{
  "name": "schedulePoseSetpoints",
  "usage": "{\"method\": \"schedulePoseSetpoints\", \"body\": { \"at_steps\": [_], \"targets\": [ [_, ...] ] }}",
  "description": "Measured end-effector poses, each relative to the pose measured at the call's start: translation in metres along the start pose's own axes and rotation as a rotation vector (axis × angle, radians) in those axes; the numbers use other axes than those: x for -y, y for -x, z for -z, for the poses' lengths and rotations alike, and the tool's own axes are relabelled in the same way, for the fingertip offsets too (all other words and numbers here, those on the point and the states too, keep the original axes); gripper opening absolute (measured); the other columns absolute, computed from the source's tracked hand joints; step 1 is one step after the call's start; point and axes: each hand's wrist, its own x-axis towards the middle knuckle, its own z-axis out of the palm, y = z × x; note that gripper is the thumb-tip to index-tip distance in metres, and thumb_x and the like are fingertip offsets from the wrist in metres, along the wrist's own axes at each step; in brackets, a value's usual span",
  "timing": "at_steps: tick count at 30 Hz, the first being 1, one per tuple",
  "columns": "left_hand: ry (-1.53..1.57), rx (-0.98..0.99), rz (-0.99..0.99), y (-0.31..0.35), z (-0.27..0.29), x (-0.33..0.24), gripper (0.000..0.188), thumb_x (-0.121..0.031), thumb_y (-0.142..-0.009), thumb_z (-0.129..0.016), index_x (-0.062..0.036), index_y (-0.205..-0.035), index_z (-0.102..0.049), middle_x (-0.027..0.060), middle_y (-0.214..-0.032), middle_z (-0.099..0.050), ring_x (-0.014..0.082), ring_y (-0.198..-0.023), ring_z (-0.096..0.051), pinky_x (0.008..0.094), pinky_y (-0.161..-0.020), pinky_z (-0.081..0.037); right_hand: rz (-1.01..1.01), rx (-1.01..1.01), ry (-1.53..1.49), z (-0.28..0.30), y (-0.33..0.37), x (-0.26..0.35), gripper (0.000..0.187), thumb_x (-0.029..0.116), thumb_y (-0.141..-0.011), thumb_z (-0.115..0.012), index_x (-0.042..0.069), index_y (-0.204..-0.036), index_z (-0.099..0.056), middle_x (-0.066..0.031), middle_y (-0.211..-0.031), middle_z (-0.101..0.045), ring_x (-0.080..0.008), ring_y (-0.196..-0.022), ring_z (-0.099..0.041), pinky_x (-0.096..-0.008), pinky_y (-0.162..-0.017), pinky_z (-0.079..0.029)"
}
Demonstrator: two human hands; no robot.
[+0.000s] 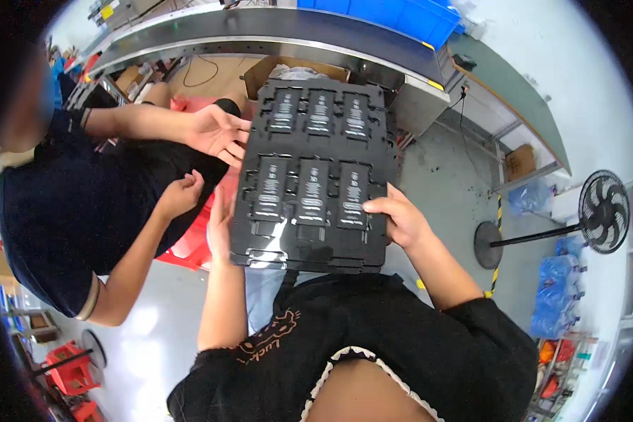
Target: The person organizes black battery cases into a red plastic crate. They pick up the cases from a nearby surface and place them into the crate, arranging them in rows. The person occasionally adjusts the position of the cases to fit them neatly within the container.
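Observation:
Both my hands hold a black plastic tray (299, 145) in front of my body. Flat black batteries (313, 193) with pale printing lie in its pockets in two rows. My left hand (220, 228) grips the near part of the tray's left edge, its fingers partly hidden by the tray. At the right edge, my right hand (402, 218) has its thumb on top, by the near right battery, with the other fingers partly underneath. A co-worker's open hand (216, 133) is beside the tray's far left edge. The co-worker's other hand (181, 197) is curled, left of the tray.
The co-worker (70, 204) sits close on my left. Beyond the tray runs a dark conveyor belt (274, 28), with a blue bin (394, 17) behind it and an open cardboard box (260, 74) below. A standing fan (603, 211) and a green-topped bench (513, 105) are at right.

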Motion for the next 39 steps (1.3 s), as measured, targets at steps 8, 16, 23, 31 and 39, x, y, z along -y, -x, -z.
{"method": "schedulePoseSetpoints", "body": {
  "at_steps": [8, 16, 23, 31, 39],
  "targets": [
    [-1.125, 0.288, 0.1, -0.013, -0.088, 0.032, 0.038, -0.024, -0.083, -0.059, 0.0084, -0.104, -0.061, 0.0103, -0.093, -0.066, 0.0145, -0.081, -0.062, 0.029, -0.073, -0.048, -0.021, -0.108, 0.039, 0.082, 0.012, -0.001, 0.052, -0.002, -0.076, -0.059, -0.002, -0.126, -0.045, -0.0127, -0.118, -0.058, -0.0233, -0.106, -0.059, -0.0376, -0.094, -0.047],
    [-1.723, 0.271, -0.079, -0.051, -0.099, 0.034, 0.041, -0.023, -0.074, -0.058, 0.0135, -0.093, -0.061, 0.0284, -0.089, -0.065, 0.0353, -0.086, -0.065, 0.0388, -0.08, -0.048, -0.221, -0.3, 0.363, 0.087, -0.001, 0.016, 0.03, 0.005, -0.079, -0.059, -0.007, -0.107, -0.056, -0.0143, -0.102, -0.063, -0.0215, -0.09, -0.063, -0.0349, -0.079, -0.053],
    [-1.948, 0.055, -0.312, -0.043, -0.099, 0.072, 0.033, -0.015, -0.079, -0.054, 0.0101, -0.1, -0.054, 0.0301, -0.106, -0.054, 0.0448, -0.101, -0.055, 0.0477, -0.088, -0.046, -0.346, -0.534, 0.929, 0.056, 0.003, 0.015, 0.03, 0.015, -0.078, -0.05, -0.013, -0.088, -0.052, -0.0189, -0.065, -0.059, -0.0254, -0.038, -0.055, -0.0339, -0.031, -0.046],
    [-1.801, 0.003, -0.602, -0.021, -0.085, 0.088, 0.046, -0.006, -0.076, -0.056, 0.0141, -0.117, -0.044, 0.0239, -0.109, -0.051, 0.0357, -0.106, -0.052, 0.0415, -0.089, -0.045, -0.095, -0.671, 1.252, 0.064, -0.003, 0.004, 0.026, 0.012, -0.078, -0.05, -0.012, -0.087, -0.053, -0.0126, -0.056, -0.054, -0.022, -0.038, -0.054, -0.0314, -0.031, -0.042],
    [-1.569, 0.202, -0.664, -0.051, -0.066, 0.094, 0.049, 0.003, -0.077, -0.048, 0.0201, -0.122, -0.038, 0.0344, -0.12, -0.044, 0.0437, -0.117, -0.042, 0.0393, -0.104, -0.035, -0.329, -0.629, 1.357, 0.058, -0.012, 0.013, 0.025, 0.015, -0.078, -0.053, -0.009, -0.086, -0.055, -0.0161, -0.072, -0.06, -0.0224, -0.057, -0.062, -0.0335, -0.045, -0.049]
  ]
}}
